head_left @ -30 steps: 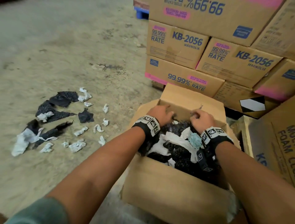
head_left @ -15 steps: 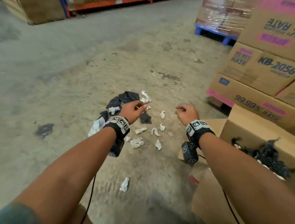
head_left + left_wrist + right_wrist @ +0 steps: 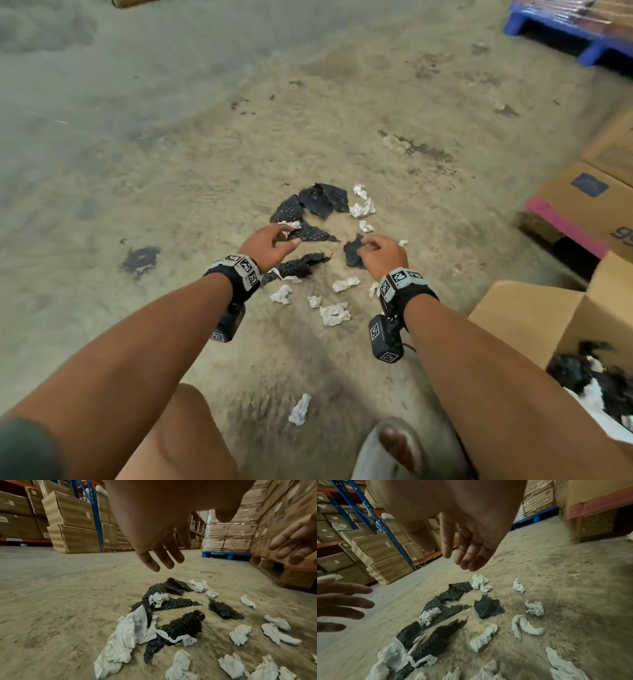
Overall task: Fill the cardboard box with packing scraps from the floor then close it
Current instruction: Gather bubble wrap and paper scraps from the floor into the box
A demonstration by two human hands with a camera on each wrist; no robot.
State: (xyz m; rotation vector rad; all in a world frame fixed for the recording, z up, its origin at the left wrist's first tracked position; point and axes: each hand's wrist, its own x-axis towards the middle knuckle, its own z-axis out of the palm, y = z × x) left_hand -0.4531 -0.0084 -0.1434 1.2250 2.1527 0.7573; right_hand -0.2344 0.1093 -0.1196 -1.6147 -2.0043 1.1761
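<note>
Packing scraps lie scattered on the concrete floor: several black bubble-wrap pieces [image 3: 320,202] [image 3: 173,604] [image 3: 488,607] and crumpled white paper wads [image 3: 334,313] [image 3: 239,634] [image 3: 483,637]. My left hand [image 3: 270,240] [image 3: 164,559] hovers over the left of the pile, fingers relaxed and empty. My right hand [image 3: 382,251] [image 3: 465,561] hangs above the right of the pile, also empty, fingers loosely bent. The open cardboard box [image 3: 534,315] stands at the right edge, partly filled with black and white scraps.
One stray paper wad [image 3: 299,409] lies near my foot [image 3: 394,445]. Stacked printed cartons [image 3: 589,198] and a blue pallet [image 3: 561,31] stand at the right. Blue shelving racks with boxes [image 3: 73,520] line the far side. A dark stain [image 3: 140,258] marks the floor to the left.
Both hands left the box, where they pressed scraps down, and swung left over the floor pile. The head turned from the box toward the scraps, and the hands came lower.
</note>
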